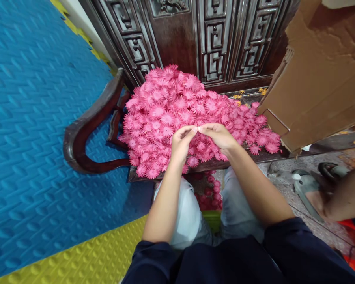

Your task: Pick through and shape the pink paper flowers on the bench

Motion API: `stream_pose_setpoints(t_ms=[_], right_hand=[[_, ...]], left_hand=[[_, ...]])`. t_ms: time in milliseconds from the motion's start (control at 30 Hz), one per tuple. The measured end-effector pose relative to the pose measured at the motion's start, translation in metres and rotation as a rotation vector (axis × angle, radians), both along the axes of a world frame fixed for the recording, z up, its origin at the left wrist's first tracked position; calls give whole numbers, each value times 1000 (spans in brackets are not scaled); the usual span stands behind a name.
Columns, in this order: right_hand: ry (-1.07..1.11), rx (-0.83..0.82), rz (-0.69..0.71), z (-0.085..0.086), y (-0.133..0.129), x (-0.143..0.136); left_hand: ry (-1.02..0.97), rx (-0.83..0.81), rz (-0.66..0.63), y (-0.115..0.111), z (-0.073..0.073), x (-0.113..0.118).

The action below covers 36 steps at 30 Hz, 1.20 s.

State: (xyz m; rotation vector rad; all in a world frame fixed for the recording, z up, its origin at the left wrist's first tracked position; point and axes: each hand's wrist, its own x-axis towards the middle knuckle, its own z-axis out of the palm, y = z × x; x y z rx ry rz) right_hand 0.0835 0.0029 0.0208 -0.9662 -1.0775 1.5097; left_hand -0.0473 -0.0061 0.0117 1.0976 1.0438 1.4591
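A large heap of pink artificial flower heads [165, 106] lies on the seat of a dark carved wooden bench [77, 144]. Just above the heap's front part, my left hand [182, 142] pinches with thumb and fingers together. My right hand [217, 136] meets it fingertip to fingertip, also in a pinch. Whatever sits between the fingertips is too small to make out. Both forearms reach forward over my knees.
On the right a cardboard box [319, 83] stands on the bench, with orange bits [263, 91] near it. More pink flowers [215, 191] are below, between my legs. Another person's sandalled foot [309, 193] is at right. Blue matting [32, 118] covers the left.
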Motion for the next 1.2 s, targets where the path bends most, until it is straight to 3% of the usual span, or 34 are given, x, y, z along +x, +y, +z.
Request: stream_pose_setpoints(t_ms=[500,733,867,967,1133,1200], right_hand=[[-64,37,60,1,-1,0],[-83,12,11,3,-3,-4],[-126,25,-31,1,-3,-6],[-142,37,-66,-3,-1,-6],[-91,13,-243,-7,4,1],[-56,6,-304,-7,5,4]], left_hand=[[138,90,-61,3,-3,-11],[256,136,94,0,-4,-9],[264,61,183,2,-8,-7],[243,38,307,7,-12,-12],[430,28,872,18,-8,-41],[569,1,971,23,-8,-53]])
